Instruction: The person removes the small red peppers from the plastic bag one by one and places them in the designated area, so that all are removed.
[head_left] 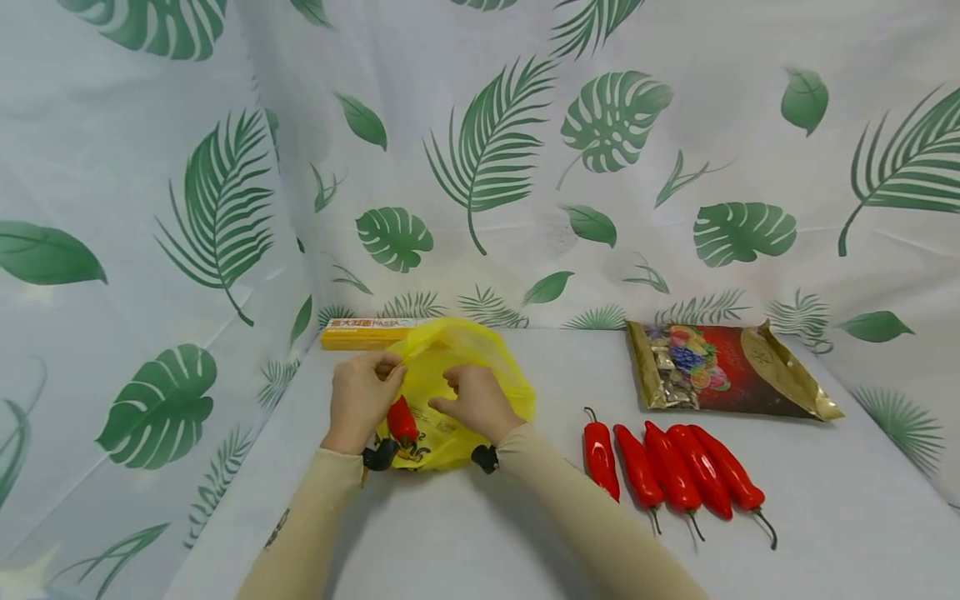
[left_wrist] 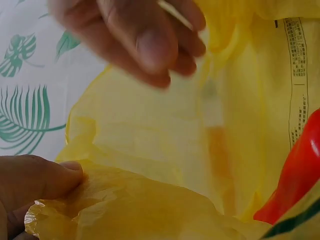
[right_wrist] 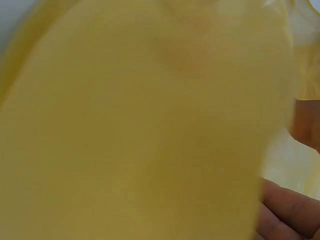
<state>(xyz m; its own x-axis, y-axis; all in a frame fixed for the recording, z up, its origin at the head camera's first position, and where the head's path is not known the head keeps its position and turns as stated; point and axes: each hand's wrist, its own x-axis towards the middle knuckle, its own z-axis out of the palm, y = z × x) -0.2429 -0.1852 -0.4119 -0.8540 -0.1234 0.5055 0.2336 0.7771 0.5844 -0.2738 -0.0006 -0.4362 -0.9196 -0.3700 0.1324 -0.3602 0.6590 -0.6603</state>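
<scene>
A yellow plastic bag (head_left: 457, 425) stands with its mouth spread between both hands. My left hand (head_left: 362, 400) pinches the bag's left rim; the thumb lies on the crumpled film in the left wrist view. One red chili pepper (head_left: 402, 421) is inside the bag, low at the left. My right hand (head_left: 480, 402) is over the bag's mouth, toward its right side. Its fingers (left_wrist: 145, 45) are relaxed and bent a little, with nothing between them. Yellow film fills most of the right wrist view and hides part of that hand.
Several red chili peppers (head_left: 675, 471) lie in a row on the white table at the right. Behind them is a red and gold foil packet (head_left: 727, 367). A pasta box (head_left: 360, 337) lies behind the bag, against the leaf-patterned cloth (head_left: 510, 208).
</scene>
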